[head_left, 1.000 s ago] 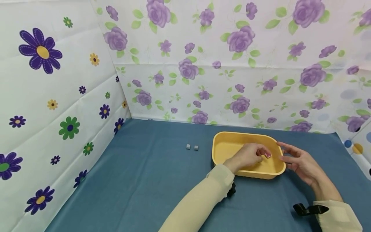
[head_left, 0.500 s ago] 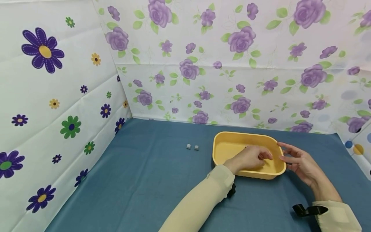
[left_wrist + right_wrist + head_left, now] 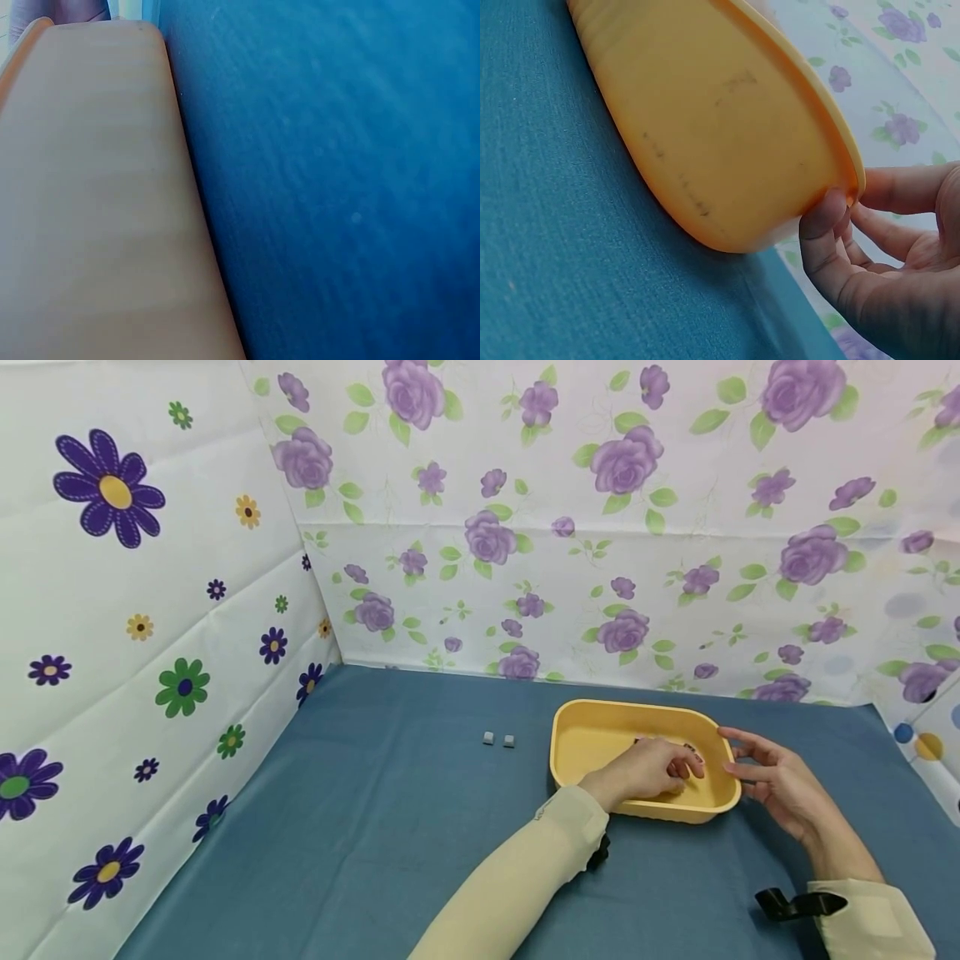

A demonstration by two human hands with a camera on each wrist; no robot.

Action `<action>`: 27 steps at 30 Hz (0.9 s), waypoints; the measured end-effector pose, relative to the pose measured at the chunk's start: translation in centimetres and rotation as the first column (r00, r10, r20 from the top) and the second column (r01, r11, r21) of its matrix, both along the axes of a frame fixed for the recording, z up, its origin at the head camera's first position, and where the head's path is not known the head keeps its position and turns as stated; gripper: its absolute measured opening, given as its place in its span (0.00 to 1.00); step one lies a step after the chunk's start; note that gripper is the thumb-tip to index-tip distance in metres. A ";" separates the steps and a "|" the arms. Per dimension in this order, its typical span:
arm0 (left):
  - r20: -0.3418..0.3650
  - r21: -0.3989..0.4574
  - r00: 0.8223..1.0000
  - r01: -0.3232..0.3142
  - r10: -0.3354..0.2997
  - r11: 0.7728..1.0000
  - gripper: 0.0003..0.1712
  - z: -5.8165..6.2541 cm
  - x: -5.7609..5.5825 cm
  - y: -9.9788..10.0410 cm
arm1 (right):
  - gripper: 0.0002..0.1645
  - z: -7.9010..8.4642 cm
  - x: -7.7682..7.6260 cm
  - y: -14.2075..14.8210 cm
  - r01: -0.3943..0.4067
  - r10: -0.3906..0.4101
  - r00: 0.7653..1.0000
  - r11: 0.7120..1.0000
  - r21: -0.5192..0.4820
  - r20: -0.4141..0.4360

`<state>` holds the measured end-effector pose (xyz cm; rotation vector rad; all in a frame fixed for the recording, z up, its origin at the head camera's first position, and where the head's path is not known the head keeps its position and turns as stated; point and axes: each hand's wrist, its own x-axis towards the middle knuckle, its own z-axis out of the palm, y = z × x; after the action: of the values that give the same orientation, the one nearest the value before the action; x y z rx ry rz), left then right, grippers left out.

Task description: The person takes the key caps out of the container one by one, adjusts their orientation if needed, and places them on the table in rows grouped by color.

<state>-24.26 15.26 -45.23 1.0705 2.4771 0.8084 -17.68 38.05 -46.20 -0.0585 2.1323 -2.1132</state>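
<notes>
In the head view a yellow plastic tray (image 3: 592, 739) with raised walls rests on the blue cloth. My left hand (image 3: 647, 768) reaches over its near wall, fingers curled downward inside the right half. Small dark pink and white pieces (image 3: 694, 750) show just beyond those fingertips; I cannot tell whether the fingers hold one. My right hand (image 3: 780, 785) holds the tray's right end by the rim. From the right wrist view, its thumb lies against the outer wall and a finger crosses the rim (image 3: 851, 150). The left wrist view shows only the tray's outer side (image 3: 112, 187) and cloth.
Two small whitish cubes (image 3: 498, 740) lie on the blue cloth (image 3: 360, 827) left of the tray. A flowered sheet (image 3: 480, 535) stands as the back wall, and another (image 3: 165, 635) closes off the left side.
A second ago a pink and white piece showed at my left fingertips; half a second ago it was hidden. Now pink pieces show beyond the fingers. My right hand stays at the rim.
</notes>
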 end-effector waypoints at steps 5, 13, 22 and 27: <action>0.006 0.024 1.000 0.003 -0.003 1.000 0.11 -0.1 0.0 -0.1 | 0.37 0.0 0.0 -0.1 -0.003 0.003 1.000 1.000 0.006 0.005; -0.025 0.088 1.000 0.004 -0.002 0.996 0.12 0.0 0.0 -0.3 | 0.36 -0.1 -0.1 0.0 -0.017 0.017 1.000 1.000 -0.006 0.005; -0.009 0.110 1.000 0.000 0.002 0.994 0.11 0.2 0.2 -0.2 | 0.36 -0.1 0.1 0.1 -0.018 0.018 1.000 1.000 -0.017 0.000; -0.008 0.115 1.000 -0.027 0.028 0.993 0.11 0.3 0.3 -0.1 | 0.35 -0.1 0.0 0.1 -0.023 0.022 1.000 1.000 -0.017 -0.007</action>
<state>-24.01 15.12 -44.91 1.0831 2.4839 0.9667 -17.67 38.16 -46.26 -0.0908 2.1073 -2.1218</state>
